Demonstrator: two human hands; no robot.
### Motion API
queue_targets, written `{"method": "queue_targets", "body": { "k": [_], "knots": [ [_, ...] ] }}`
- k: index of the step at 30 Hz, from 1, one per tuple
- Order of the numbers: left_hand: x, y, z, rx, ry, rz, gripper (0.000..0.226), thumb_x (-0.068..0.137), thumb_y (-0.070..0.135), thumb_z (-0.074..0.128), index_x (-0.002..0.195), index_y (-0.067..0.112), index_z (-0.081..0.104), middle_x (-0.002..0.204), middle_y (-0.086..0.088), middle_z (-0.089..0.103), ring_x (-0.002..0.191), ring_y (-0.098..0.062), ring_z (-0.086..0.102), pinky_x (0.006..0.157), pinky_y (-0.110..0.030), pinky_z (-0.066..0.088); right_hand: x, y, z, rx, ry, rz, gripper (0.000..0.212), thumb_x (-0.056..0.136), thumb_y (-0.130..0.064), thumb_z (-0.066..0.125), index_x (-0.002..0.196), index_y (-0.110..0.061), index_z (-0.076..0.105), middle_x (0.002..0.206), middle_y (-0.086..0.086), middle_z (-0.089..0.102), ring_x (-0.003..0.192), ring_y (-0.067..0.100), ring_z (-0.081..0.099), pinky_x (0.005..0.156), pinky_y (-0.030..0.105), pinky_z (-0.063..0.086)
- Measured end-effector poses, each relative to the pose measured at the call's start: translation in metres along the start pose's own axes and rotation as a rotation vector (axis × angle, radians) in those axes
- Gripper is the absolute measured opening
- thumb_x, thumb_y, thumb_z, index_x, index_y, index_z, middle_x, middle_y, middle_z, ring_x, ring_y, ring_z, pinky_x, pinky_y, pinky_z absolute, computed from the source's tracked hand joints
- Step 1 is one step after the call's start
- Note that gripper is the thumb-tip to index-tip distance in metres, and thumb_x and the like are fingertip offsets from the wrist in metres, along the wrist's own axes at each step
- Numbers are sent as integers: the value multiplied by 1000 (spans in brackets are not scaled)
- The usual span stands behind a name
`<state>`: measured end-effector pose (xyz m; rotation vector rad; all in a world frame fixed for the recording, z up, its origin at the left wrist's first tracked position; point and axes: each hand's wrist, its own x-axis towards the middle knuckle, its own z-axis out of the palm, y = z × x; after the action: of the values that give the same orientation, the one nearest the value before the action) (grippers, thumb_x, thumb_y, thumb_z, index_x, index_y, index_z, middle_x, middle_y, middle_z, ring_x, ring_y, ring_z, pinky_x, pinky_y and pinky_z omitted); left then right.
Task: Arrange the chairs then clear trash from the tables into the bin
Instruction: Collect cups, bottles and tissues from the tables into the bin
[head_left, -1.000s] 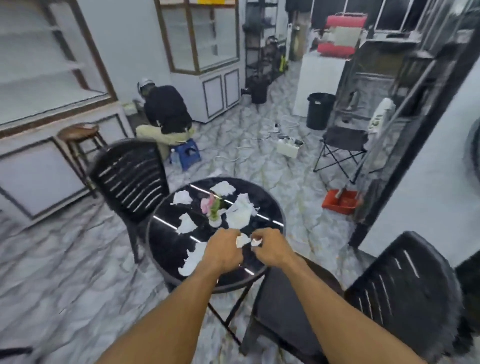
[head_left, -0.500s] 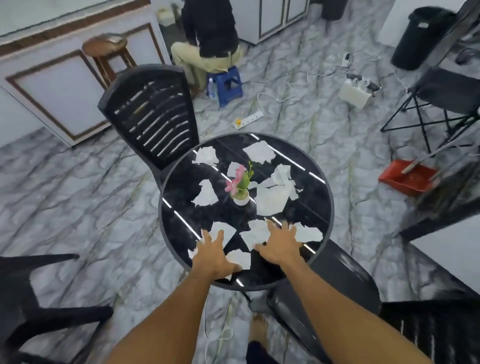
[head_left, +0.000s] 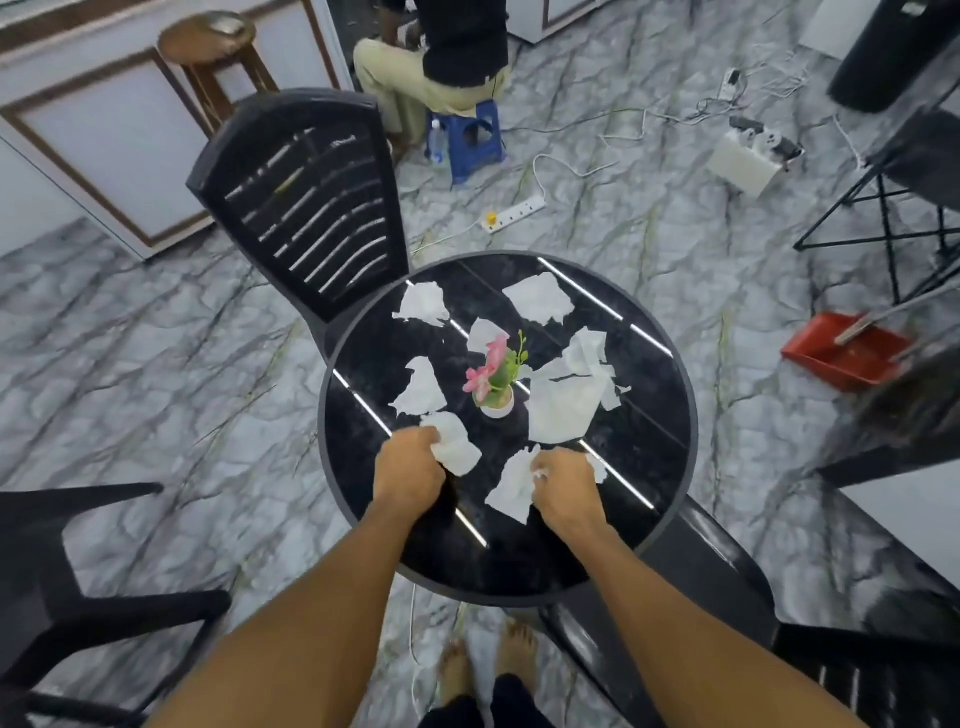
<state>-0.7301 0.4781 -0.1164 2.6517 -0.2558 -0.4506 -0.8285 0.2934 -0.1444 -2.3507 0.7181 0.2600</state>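
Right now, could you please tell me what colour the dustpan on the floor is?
The dustpan is red, seen in the head view, right of the round table.

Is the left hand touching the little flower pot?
Apart. The head view shows the left hand closed on a paper scrap, with bare black tabletop between it and the flower pot.
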Motion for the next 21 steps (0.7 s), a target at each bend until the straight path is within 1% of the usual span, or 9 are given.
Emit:
{"method": "queue_targets", "body": {
  "k": [2,5,8,11,13,15,16,18,21],
  "knots": [
    [17,-2,-10,2,4,-30,50,79,-5,55,120,18,70,116,-7,67,103,-29,64,84,-31,49,2,-18,2,90,15,-43,25,81,7,53,99,-2,68,95,11,68,89,27,65,79,40,56],
    [39,-8,-19,-9,-58,-38,53,79,0,57,128,19,64,119,-6,65,106,-30,63,85,-35,53,8,-45,9,112,-23,-77,45,84,2,59,125,-15,60,106,9,65,94,23,64,83,36,55],
    [63,-14,-23,56,-143,30,70,72,11,64,140,19,49,129,-4,58,116,-29,56,86,-38,52,15,-59,21,105,-55,-36,48,85,3,56,129,-13,61,120,9,65,108,24,62,92,33,52],
    [88,-16,-21,205,-252,83,96,74,23,69,155,27,19,159,-11,22,134,-35,37,94,-48,50,18,-60,29,49,-80,32,42,86,2,53,124,-12,66,127,6,63,116,20,58,98,30,48],
    [101,-17,-16,297,-313,127,96,81,31,73,157,31,13,164,-13,5,138,-37,31,96,-48,50,18,-58,35,41,-88,90,41,87,2,52,121,-13,68,127,4,63,114,17,58,96,27,48],
    [107,-20,-12,391,-327,204,77,87,31,71,152,28,31,157,-13,24,130,-33,37,92,-43,53,18,-58,38,58,-81,130,40,87,3,51,119,-11,69,125,5,64,112,17,60,95,27,49],
    [108,-22,-10,409,-297,250,61,89,24,68,145,24,44,145,-11,39,122,-29,41,89,-39,54,18,-59,39,67,-63,140,39,87,3,51,118,-9,70,124,5,65,112,17,60,96,28,49],
    [107,-29,-9,401,-248,326,36,90,5,60,125,13,63,122,-7,55,108,-24,50,85,-33,54,17,-62,42,87,-23,150,35,86,3,52,113,-8,72,121,6,66,111,19,61,95,28,49],
    [96,-36,-8,353,-266,380,26,86,-7,54,103,6,69,105,-8,63,93,-21,59,79,-30,53,13,-64,43,129,44,182,33,85,3,54,109,-7,74,116,5,69,105,17,63,90,25,51]
  ]
}}
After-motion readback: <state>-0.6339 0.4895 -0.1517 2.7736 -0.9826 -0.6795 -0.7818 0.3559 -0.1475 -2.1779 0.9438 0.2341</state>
